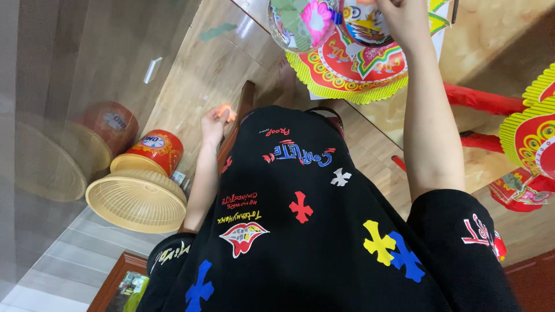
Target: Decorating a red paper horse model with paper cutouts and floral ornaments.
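Note:
I look down over my black shirt with coloured prints [300, 231]. My left hand [213, 124] hangs low beside my body and pinches a small orange piece [227, 111] between its fingertips. My right hand [404, 20] reaches forward to the top edge of the view, its fingers curled on a round, shiny, many-coloured paper ornament [312, 23]. That ornament sits over a red paper fan disc with a yellow fringed rim [347, 75]. The right hand's fingertips are cut off by the frame edge.
A pale yellow plastic basket [136, 202] lies upturned on the floor at left against a red tin [156, 150], both mirrored in a glass panel. Red stool legs [485, 101] and another red-yellow paper ornament [532, 138] are at right. A wooden frame [118, 277] is at bottom left.

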